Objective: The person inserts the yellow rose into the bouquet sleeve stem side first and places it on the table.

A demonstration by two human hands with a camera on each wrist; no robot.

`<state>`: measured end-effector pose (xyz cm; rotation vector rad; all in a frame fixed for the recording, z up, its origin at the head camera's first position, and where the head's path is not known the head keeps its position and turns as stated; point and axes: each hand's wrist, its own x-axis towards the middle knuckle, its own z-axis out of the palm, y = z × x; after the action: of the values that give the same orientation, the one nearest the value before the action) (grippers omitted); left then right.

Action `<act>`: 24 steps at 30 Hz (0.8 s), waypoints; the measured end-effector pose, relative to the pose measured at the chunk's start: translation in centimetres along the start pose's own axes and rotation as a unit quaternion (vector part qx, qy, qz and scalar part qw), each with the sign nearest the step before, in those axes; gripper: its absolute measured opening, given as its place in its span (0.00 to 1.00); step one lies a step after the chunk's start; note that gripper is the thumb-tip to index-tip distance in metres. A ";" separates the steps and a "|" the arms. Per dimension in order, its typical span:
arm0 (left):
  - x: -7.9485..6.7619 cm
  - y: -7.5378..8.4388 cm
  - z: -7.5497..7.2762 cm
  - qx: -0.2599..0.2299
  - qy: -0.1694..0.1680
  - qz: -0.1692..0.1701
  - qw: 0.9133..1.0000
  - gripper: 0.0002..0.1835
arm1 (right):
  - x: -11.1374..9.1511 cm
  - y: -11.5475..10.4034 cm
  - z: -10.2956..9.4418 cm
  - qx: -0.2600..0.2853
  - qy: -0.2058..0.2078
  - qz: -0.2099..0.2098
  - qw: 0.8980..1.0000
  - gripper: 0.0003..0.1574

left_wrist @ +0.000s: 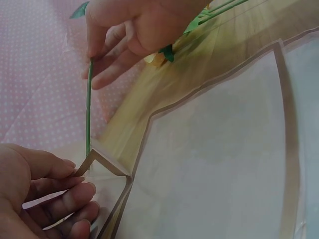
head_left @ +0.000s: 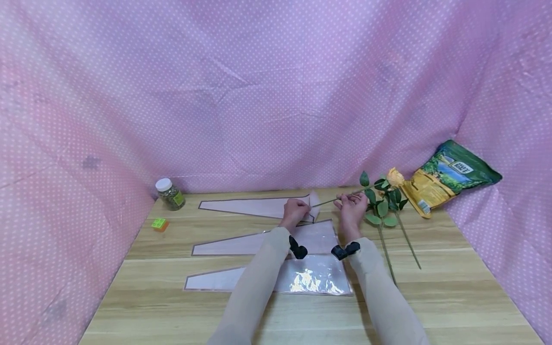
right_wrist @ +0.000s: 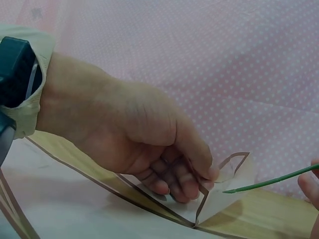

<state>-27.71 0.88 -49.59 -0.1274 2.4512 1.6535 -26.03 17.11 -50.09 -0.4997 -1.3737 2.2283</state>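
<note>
Three tapered flower sleeves with brown edges lie side by side: the far sleeve (head_left: 250,206), the middle sleeve (head_left: 241,245) and the near sleeve (head_left: 308,278). At the far sleeve's wide mouth, my left hand (head_left: 295,211) pinches the brown-edged rim, holding it spread. My right hand (head_left: 352,211) pinches the green stem (left_wrist: 88,109) of an artificial rose between thumb and fingers. The stem's cut end (right_wrist: 232,191) is at the sleeve's opening; how far inside is hard to tell. A peach bloom (head_left: 394,177) shows beyond the right hand, with leaves partly covering other blooms.
Two more rose stems (head_left: 406,239) lie on the wooden table (head_left: 453,297), right of the right forearm. A green and yellow bag (head_left: 453,172) leans at the back right. At the back left stand a white-lidded jar (head_left: 170,194) and a small coloured block (head_left: 160,224). Pink dotted cloth (head_left: 276,120) hangs behind.
</note>
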 end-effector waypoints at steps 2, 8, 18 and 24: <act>0.1 0.1 0.1 0.002 -0.001 0.009 1.000 0.07 | 0.0 0.0 0.1 0.001 0.003 0.007 1.000 0.21; 0.3 0.1 0.4 0.008 0.006 0.027 1.000 0.07 | -0.2 0.2 0.3 0.011 0.001 0.011 1.000 0.21; 0.2 0.5 1.1 0.027 0.015 0.045 0.999 0.08 | -0.5 1.1 0.4 0.009 -0.019 -0.008 1.000 0.05; 0.0 0.3 1.2 0.047 0.027 0.059 0.997 0.09 | -0.8 1.5 0.5 0.012 -0.022 -0.006 1.000 0.05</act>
<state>-27.65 2.12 -49.76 -0.0134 2.6185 1.5960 -25.92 15.70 -51.22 -0.4340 -1.3658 2.2564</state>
